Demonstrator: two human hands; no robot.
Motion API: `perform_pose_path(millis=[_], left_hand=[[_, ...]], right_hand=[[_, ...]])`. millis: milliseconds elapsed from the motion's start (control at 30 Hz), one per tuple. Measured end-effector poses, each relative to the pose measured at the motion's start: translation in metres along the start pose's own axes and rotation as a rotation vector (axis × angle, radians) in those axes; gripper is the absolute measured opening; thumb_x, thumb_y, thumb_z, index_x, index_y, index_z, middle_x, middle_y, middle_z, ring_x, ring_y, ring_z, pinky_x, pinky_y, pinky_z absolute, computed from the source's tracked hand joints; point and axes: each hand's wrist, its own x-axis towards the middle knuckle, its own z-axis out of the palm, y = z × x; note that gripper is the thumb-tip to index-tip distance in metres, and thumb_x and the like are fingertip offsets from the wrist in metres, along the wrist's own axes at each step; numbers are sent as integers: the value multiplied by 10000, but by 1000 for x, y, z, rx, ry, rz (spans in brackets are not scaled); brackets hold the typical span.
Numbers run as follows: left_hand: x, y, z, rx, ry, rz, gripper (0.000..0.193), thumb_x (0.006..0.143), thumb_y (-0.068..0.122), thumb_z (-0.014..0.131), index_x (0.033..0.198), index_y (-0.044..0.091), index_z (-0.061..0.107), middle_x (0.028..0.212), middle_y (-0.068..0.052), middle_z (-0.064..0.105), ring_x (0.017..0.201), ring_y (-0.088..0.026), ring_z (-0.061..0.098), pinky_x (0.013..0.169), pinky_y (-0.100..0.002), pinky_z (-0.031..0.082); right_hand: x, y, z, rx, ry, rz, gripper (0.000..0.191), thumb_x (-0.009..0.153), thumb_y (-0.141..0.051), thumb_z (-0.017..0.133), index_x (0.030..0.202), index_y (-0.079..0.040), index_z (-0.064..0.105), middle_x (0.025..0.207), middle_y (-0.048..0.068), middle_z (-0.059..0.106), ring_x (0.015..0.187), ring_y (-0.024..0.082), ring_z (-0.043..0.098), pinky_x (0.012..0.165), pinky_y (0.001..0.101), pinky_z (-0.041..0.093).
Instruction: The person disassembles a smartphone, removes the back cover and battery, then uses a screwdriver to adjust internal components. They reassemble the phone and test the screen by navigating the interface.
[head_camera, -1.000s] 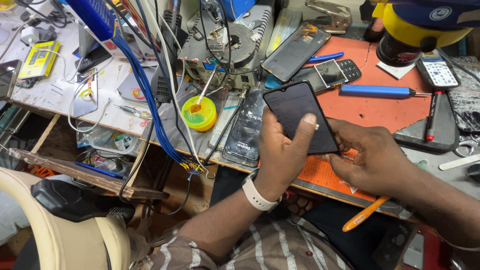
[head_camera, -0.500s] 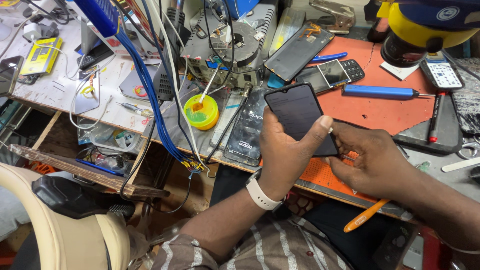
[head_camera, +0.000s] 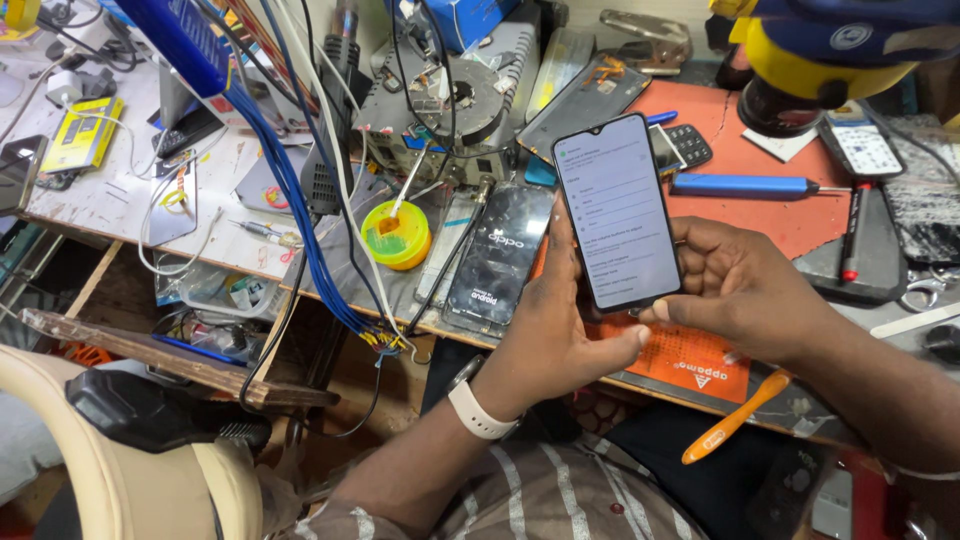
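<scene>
I hold a black smartphone upright over the bench, its screen lit with a pale menu. My left hand cups its lower left edge and back; a white band is on that wrist. My right hand grips the right edge and bottom, thumb by the lower corner. Under the phone lies an orange work mat.
A bagged dark phone lies left of my hands. Near it are a yellow-green pot with a stick and a bundle of blue wires. A blue screwdriver, a keypad phone and an orange tool are also about.
The phone's screen was dark and tilted; now it is lit and turned upright toward me. Both hands have shifted their hold on it.
</scene>
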Motion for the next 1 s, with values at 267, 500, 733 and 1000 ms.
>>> perform_pose_path(millis=[267,500,733,1000], left_hand=[[-11,-18,8,32,83,1,1083,922,-22,652,1667,-8,-135,1297,-198,677,1148,-252,731,1014,-343,595],[-14,-22,11,22,117,19,1027,941,-39,652,1660,2,-79,1198,-181,714,995,-225,764,861,-320,642],[-13,-17,6,6,108,65,1006,958,6,656,1668,12,-57,1161,-165,712,1007,-221,752,899,-341,633],[-9,-15,7,-84,201,-64,666,1060,51,483,1648,-18,178,1196,-143,702,1028,-182,722,924,-307,586]], right_hand=[[0,-2,8,-163,-5,-22,567,767,138,666,1310,-8,593,1114,106,762,995,157,742,914,326,611],[0,0,11,-152,-7,-33,539,780,127,669,1298,2,589,1122,98,757,1035,153,731,953,318,591],[-1,-6,16,-195,45,18,540,774,130,666,1290,-14,596,1108,93,751,1019,151,723,938,322,588],[-3,-10,24,-222,56,15,504,790,130,646,1274,-6,614,1105,87,754,1015,140,720,933,315,586]])
